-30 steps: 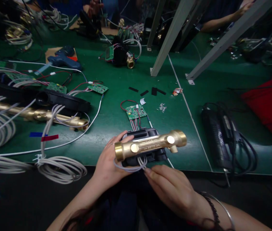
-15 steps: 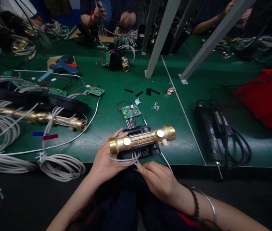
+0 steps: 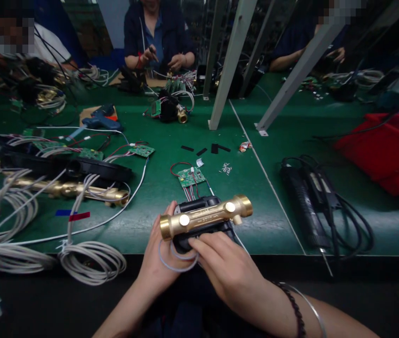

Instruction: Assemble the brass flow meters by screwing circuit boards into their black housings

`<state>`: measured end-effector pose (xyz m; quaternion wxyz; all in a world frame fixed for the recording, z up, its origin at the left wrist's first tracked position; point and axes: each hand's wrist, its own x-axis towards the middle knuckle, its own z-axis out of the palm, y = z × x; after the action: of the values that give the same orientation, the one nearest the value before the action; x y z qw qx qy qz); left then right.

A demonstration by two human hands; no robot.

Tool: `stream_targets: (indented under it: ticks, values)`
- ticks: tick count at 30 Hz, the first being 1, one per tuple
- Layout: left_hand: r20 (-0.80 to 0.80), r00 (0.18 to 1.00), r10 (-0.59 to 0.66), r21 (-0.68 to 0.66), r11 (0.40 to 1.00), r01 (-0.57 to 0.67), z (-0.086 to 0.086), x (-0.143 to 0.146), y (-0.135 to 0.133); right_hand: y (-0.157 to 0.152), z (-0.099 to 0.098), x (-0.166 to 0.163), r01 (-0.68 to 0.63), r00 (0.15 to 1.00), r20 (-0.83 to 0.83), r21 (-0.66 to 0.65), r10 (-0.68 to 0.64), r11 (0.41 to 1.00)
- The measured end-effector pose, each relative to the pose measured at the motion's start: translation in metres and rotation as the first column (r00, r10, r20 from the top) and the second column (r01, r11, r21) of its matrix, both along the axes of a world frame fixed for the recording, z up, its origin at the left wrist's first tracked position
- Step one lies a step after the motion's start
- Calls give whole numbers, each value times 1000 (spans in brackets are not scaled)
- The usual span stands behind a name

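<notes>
My left hand [image 3: 159, 263] grips a brass pipe fitting [image 3: 206, 216] with a black plastic housing [image 3: 199, 204] under it, held at the near edge of the green table [image 3: 157, 188]. My right hand [image 3: 222, 265] rests its fingers on the housing's near side, pinching thin grey wires [image 3: 176, 256] that loop down from it. Coloured wires run from the housing to a small green circuit board [image 3: 191, 176] lying just beyond.
Brass tubes [image 3: 68, 190] and coils of grey cable [image 3: 91, 260] lie left. A black tool with cord [image 3: 308, 202] lies right, a red tray [image 3: 389, 155] beyond. Loose screws [image 3: 225, 167], black strips [image 3: 213, 149], a blue glue gun [image 3: 102, 122], grey frame legs [image 3: 227, 65]. Other people work at the far side.
The camera tilted up, showing more of the far side. My right hand moved from under the wires up onto the black housing. The wire loop hangs lower.
</notes>
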<state>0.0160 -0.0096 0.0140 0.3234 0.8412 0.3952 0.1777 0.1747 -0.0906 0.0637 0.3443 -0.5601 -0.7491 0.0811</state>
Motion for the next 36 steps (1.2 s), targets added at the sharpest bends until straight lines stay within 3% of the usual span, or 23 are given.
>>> stream_targets:
  ticks: [3, 10, 19, 27, 36]
  values:
    - [-21, 999, 24, 81, 996, -22, -1, 1, -1, 2, -1, 2, -26, 999, -27, -110, 24, 994]
    - [-10, 999, 35, 173, 984, -33, 0, 4, -2, 10, -2, 11, -27, 1000, -4, 76, 27, 997]
    - [-32, 999, 10, 283, 959, -1, 2, 2, -2, 7, -15, 12, -104, 989, -101, 73, 111, 992]
    - [-31, 999, 13, 267, 964, -4, 6, 5, -2, -8, -10, 22, -127, 991, -14, 117, 130, 985]
    - [-50, 999, 0, 301, 954, 15, -1, 4, -2, 7, -11, 16, -20, 999, 43, 158, 14, 987]
